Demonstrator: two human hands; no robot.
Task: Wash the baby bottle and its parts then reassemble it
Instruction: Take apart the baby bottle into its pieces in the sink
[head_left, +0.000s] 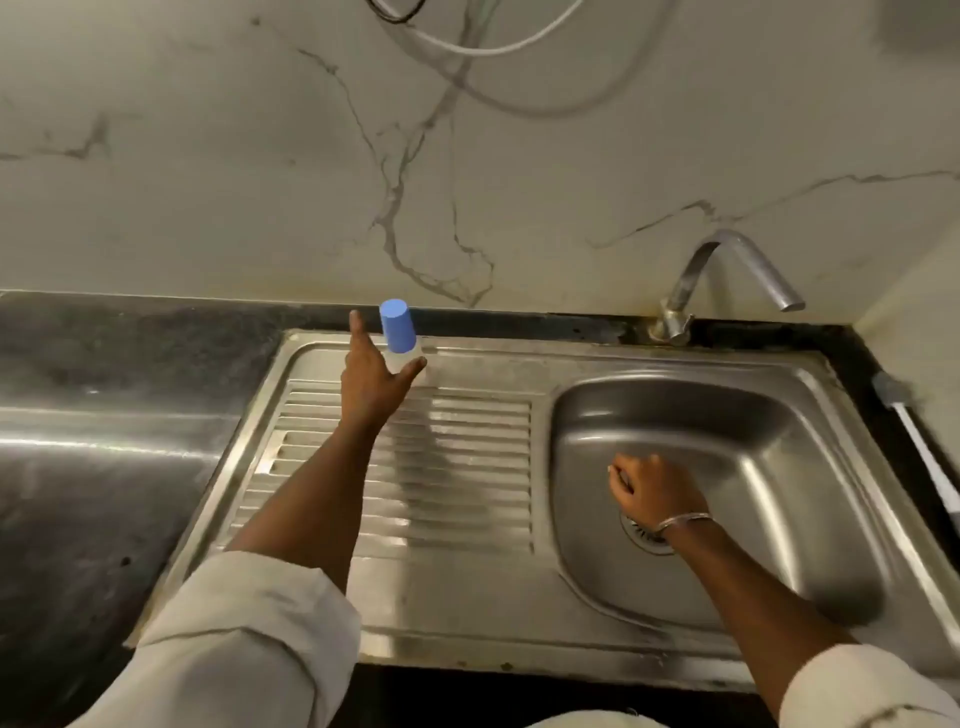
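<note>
Blue plastic forms the cap (397, 325) of the baby bottle (401, 343), and under it the body looks clear and is a little blurred. The bottle stands upright just beyond the left hand (371, 379), in the gap between the raised forefinger and the thumb. This hand is spread, with the fingers straight. The thumb tip is at the foot of the bottle, but one cannot tell if it really touches.

Under the left forearm lies the ribbed steel drainboard (467, 441), and the bottle stands at its far edge. The right hand (649, 493) hangs over the sink basin (769, 457), well apart from the bottle. Its fingers are curled downward, and whether they hold something cannot be told from this side. A thin bracelet (680, 521) is on that wrist, and the drain (641, 538) shows just below it. The tap (727, 270) stands beyond this hand and to its right, and no stream of water shows from it.

As for progress, the bottle appears whole and capped, and no loose parts, soap or brush are visible. So either the whole washing is still ahead, or the bottle is already put together again. The open hand around the bottle fits both a reach and a release.
</note>
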